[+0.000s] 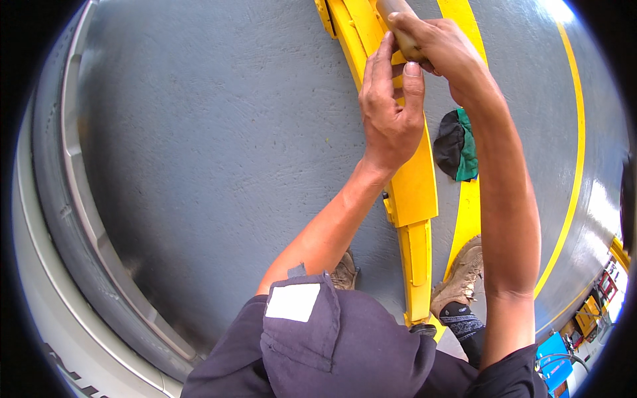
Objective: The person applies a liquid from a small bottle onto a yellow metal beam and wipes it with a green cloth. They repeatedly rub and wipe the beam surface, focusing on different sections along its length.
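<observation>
My right hand is closed around a brownish-grey cylinder near the top of the view, its rounded lower end poking out beside the fingers. Over the long yellow steel lift arm, my left hand stretches its fingers out, with fingertips and thumb close to the cylinder. Whether they touch it, I cannot tell. The far part of the yellow arm runs beneath both hands and is partly hidden by them. Nothing shows in my left palm, which faces away.
A black and green cloth item lies on the grey floor beside the yellow arm. My brown boots stand either side of its near end. A silver vehicle lines the left edge. Blue equipment stands at the lower right.
</observation>
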